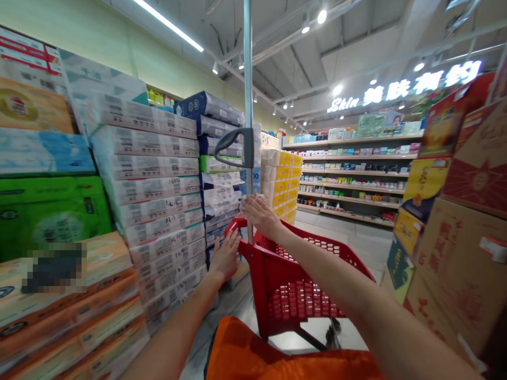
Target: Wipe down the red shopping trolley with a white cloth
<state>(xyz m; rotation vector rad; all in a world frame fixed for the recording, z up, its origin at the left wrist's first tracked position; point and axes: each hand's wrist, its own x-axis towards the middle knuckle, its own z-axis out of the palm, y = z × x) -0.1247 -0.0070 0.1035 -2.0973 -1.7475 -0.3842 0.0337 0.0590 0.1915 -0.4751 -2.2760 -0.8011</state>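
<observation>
A red plastic shopping cart (264, 287) with perforated sides stands in front of me. An upright metal pole (248, 68) rises from its near corner, carrying a grey loop handle (249, 148). My left hand (226, 257) lies against the cart's red corner rail, fingers stretched forward and the thumb apart. Slightly higher and to the right, my right hand (262, 215) reaches across the pole with its fingers extended and flat. It covers a short stretch of the pole. Neither hand is visibly wrapped around anything.
Tall stacks of white wrapped packs (158, 174) and orange packs (95, 316) line the left. Yellow-and-white packs (282, 179) are piled beyond the cart. Cardboard boxes (455, 264) crowd the right. Stocked shelves (356, 169) stand at the back. Orange fabric (253, 351) shows below me.
</observation>
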